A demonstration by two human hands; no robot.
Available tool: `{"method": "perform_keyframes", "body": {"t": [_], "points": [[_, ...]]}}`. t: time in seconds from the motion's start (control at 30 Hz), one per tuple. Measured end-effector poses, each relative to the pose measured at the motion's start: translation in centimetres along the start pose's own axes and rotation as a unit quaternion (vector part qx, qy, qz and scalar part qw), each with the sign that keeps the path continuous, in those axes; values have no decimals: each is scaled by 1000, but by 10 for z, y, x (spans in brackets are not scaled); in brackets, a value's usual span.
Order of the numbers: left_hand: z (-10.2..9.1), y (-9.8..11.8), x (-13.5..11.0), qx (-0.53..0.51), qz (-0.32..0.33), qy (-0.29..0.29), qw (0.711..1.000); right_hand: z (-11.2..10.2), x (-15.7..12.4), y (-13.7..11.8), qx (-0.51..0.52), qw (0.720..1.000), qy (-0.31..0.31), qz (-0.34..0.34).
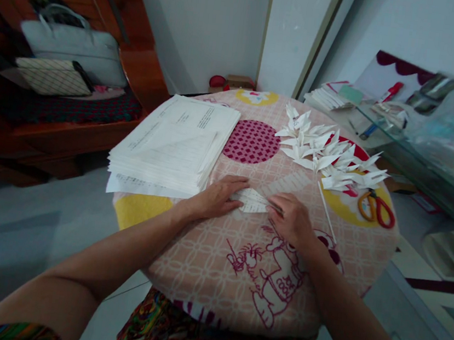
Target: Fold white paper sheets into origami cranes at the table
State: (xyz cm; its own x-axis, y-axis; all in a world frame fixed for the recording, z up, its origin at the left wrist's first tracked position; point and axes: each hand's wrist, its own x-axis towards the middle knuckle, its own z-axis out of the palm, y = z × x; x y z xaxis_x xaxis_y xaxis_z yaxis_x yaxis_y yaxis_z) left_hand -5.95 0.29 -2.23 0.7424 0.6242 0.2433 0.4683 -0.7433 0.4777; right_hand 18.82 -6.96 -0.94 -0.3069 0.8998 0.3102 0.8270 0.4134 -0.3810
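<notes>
A small folded piece of printed paper [253, 201] lies on the cloth-covered round table between my hands. My left hand [223, 194] holds its left end, the thumb on the near side and the fingers on the far side. At the right end, my right hand [291, 215] is closed with curled fingers on the paper. A small dark sliver shows by those fingertips, too unclear to name. Just beyond the right hand lies a pale printed paper strip [287, 184]. The stack of printed sheets [172, 146] stands close beyond my left wrist.
Several folded white paper pieces with pointed ends [328, 152] cluster at the table's far right. Scissors with orange and red handles [376, 209] lie near the right edge, and a thin white stick [327, 212] beside my right hand. A glass shelf [422, 161] borders the right side.
</notes>
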Motion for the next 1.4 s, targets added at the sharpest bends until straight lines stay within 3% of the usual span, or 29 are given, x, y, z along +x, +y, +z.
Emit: {"method": "perform_keyframes", "body": {"t": [0.1,0.27,0.5,0.6,0.73,0.9,1.07,1.4], "points": [[-5,-3,10,-17,-19,-9,1000,4,14,1,40,999,-2,28],[-9,3,23,-31,-70,-17,997,2,41,3,81,990,-81,78],[-14,11,23,-74,-98,-35,992,-1,51,8,229,948,-138,172],[-16,8,32,-104,-106,-63,987,-2,48,11,293,925,-136,201],[-16,4,51,-182,-130,-103,969,-4,48,22,319,916,-105,218],[-8,1,64,-243,-118,-96,958,-7,48,36,375,899,-87,208],[0,0,60,-274,-149,-51,949,-4,45,37,352,915,-88,179],[-9,-8,45,-322,-190,-66,925,-2,42,45,262,945,-77,182]]}}
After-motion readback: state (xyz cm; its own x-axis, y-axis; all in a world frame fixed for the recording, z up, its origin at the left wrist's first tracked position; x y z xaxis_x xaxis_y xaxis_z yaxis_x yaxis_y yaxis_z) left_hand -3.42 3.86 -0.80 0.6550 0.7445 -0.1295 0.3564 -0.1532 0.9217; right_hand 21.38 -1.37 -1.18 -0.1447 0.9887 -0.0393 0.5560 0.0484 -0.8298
